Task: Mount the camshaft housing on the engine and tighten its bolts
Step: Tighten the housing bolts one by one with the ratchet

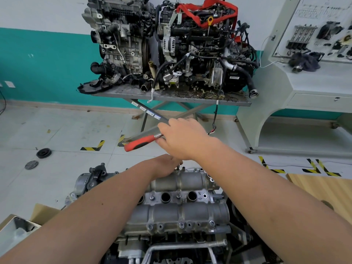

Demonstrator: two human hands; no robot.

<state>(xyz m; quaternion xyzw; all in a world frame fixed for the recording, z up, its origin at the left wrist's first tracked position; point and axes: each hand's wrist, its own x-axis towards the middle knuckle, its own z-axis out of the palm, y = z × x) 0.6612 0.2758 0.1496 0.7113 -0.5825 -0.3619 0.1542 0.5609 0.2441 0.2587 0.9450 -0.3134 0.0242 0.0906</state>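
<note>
No writing could be read anywhere. Small white stickers (pixel 145 109) ran along the dark metal brace under the grey steel table (pixel 171 96), and the pale wall-mounted display board (pixel 323 12) bore printing, all too blurred to make out.

Auto workshop: engines (pixel 167 44) on steel stand (pixel 171 97), parts display board (pixel 323 29), hazard-taped floor (pixel 93 146).

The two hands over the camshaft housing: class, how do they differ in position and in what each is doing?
The right hand is raised, gripping the red-handled ratchet; the left hand sits lower, against the camshaft housing, fingers at a bolt on its far edge. Both reach forward over the housing.
</note>
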